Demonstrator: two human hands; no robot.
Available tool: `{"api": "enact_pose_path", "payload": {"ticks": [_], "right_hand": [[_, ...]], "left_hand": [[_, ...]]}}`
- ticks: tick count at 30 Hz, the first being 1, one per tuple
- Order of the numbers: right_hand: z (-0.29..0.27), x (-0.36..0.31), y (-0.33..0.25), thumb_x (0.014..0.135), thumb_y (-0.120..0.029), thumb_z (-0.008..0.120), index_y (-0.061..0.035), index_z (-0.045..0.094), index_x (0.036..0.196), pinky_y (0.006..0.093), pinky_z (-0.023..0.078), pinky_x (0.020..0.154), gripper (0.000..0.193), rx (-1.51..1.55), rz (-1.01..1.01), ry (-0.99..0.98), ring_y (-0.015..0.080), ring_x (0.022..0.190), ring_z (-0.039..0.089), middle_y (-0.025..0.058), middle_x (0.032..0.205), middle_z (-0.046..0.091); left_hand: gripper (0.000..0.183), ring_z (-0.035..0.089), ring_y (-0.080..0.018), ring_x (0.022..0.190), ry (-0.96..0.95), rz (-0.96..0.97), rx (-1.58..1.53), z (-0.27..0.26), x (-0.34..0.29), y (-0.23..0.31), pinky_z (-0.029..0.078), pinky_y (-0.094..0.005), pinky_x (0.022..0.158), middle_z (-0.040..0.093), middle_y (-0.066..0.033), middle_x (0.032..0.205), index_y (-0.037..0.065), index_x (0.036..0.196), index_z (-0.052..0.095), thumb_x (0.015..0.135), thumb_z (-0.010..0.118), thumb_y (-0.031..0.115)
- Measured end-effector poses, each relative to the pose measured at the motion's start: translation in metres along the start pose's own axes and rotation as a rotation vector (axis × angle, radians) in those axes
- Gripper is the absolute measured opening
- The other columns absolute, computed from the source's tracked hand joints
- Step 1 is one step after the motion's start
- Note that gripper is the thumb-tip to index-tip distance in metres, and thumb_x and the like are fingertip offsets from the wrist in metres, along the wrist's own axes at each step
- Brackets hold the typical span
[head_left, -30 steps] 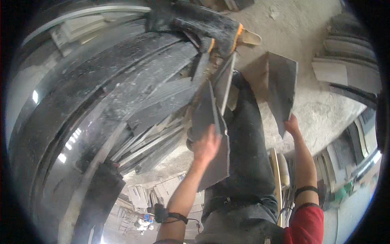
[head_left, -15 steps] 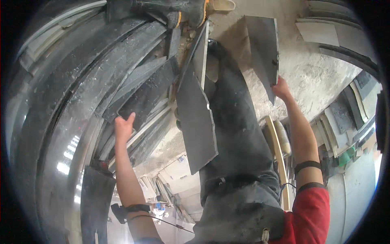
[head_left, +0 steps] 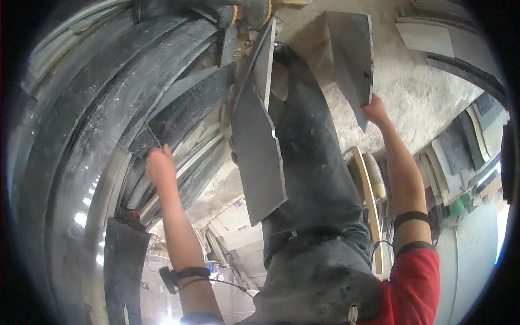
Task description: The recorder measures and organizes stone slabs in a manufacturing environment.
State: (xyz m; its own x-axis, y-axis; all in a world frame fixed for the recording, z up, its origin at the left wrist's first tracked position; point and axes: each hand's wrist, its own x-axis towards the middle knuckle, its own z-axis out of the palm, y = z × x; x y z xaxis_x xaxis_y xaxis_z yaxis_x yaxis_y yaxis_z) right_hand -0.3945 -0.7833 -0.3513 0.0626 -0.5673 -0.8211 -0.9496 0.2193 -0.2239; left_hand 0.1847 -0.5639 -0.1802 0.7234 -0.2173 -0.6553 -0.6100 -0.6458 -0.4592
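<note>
My right hand (head_left: 375, 112) is closed on the edge of a dark grey stone slab (head_left: 351, 59), which stands tilted with its lower corner hanging beside the hand. On the left, my left hand (head_left: 161, 167) is closed at the near end of a dark, dusty slab piece (head_left: 187, 111) in a leaning stack; part of its fingers is hidden. Between my arms, another grey slab (head_left: 257, 157) with a chipped, jagged right edge stands in front of my dark apron (head_left: 319, 244), untouched by either hand. A pale-edged piece (head_left: 264, 67) stands just behind it.
Long dark slabs (head_left: 103, 103) lean in rows along the left side. More offcuts (head_left: 460, 141) stand at the right, with pale and dark slabs (head_left: 428, 39) at the far right. A narrow wooden strip (head_left: 366, 189) stands beside my right leg. The floor (head_left: 409, 103) is dusty.
My left hand has shifted slightly up at the stack, its thumb now tucked closer. My right hand and its slab have risen slightly in the picture.
</note>
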Motion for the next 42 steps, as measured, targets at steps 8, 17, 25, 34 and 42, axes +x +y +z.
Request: {"api": "enact_pose_path", "payload": {"ticks": [8, 17, 25, 34, 42], "right_hand": [[-0.012, -0.007, -0.025, 0.075, -0.012, 0.064, 0.0005, 0.058, 0.114, 0.0407, 0.052, 0.079, 0.041, 0.016, 0.044, -0.065, 0.0354, 0.095, 0.066, 0.0220, 0.099, 0.068], [0.004, 0.003, 0.008, 0.071, -0.014, 0.065, -0.0018, 0.059, 0.113, 0.0432, 0.051, 0.085, 0.044, 0.006, -0.003, -0.005, 0.0381, 0.099, 0.064, 0.0233, 0.102, 0.067], [-0.001, 0.001, -0.005, 0.071, -0.014, 0.064, 0.0008, 0.058, 0.110, 0.0452, 0.049, 0.085, 0.042, -0.020, 0.010, -0.024, 0.0421, 0.101, 0.062, 0.0260, 0.101, 0.066], [-0.001, 0.000, -0.006, 0.071, -0.013, 0.064, 0.0013, 0.057, 0.111, 0.0448, 0.050, 0.086, 0.043, 0.020, 0.026, -0.036, 0.0415, 0.102, 0.062, 0.0258, 0.102, 0.066], [-0.005, -0.003, -0.004, 0.070, -0.010, 0.065, 0.0012, 0.058, 0.110, 0.0427, 0.052, 0.081, 0.042, -0.064, 0.034, -0.026, 0.0393, 0.097, 0.065, 0.0247, 0.098, 0.068]], "left_hand": [[0.089, 0.048, -0.0365, 0.127, -0.395, 0.651, -0.674, 0.028, -0.235, 0.095, 0.041, -0.0459, 0.104, 0.040, -0.0200, 0.145, 0.007, 0.147, 0.027, 0.077, 0.079, 0.024], [0.052, 0.067, -0.0355, 0.097, -0.180, 0.465, -0.552, 0.027, -0.206, 0.060, 0.054, -0.0429, 0.081, 0.065, -0.0198, 0.116, 0.012, 0.135, 0.054, 0.084, 0.064, 0.015], [0.042, 0.064, -0.0434, 0.094, 0.109, 0.190, -0.393, -0.035, -0.079, -0.012, 0.049, -0.0482, 0.079, 0.066, -0.0267, 0.103, 0.002, 0.121, 0.051, 0.095, 0.057, 0.034], [0.041, 0.069, -0.0361, 0.079, 0.177, 0.053, 0.232, -0.079, -0.036, -0.002, 0.053, -0.0487, 0.073, 0.069, -0.0198, 0.084, 0.001, 0.102, 0.048, 0.092, 0.059, 0.039], [0.065, 0.061, -0.0367, 0.108, -0.075, 0.209, -0.206, -0.031, -0.104, 0.035, 0.051, -0.0441, 0.087, 0.059, -0.0197, 0.125, 0.004, 0.138, 0.044, 0.087, 0.065, 0.037]]}}
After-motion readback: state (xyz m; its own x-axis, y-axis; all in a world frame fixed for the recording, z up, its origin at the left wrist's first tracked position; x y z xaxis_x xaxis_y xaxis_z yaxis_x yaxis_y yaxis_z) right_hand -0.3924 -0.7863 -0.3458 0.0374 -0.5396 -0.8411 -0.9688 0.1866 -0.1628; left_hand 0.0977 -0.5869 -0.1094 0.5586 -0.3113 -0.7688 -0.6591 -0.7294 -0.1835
